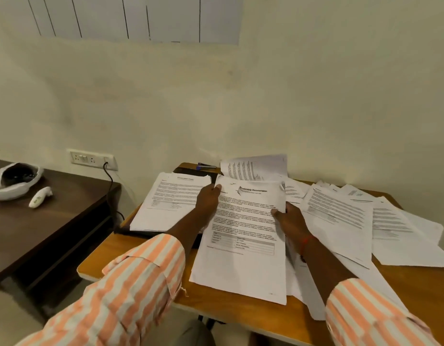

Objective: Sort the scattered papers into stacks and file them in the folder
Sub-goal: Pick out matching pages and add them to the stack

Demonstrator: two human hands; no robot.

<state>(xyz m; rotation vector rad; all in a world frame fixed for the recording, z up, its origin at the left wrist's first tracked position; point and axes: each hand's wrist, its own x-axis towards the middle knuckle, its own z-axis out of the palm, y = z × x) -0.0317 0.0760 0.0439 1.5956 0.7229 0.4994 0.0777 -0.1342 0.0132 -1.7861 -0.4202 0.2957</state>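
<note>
A stack of printed sheets [243, 245], headed "Internship Documentation", lies in the middle of the orange-brown table [146, 258]. My left hand [208, 199] grips its upper left edge. My right hand [289, 221] pinches its right edge, thumb on top. To the left, a second neat stack [166, 203] rests on a dark folder [141, 232], of which only the edges show. Loose papers [340, 216] lie scattered over the right half of the table. One sheet [253, 167] leans against the wall behind.
A blue pen [206, 166] lies at the table's back edge. A dark wooden desk [41, 221] at left carries a white headset [13, 179] and a white controller [40, 197]. A black cable [111, 186] hangs from the wall socket [91, 159].
</note>
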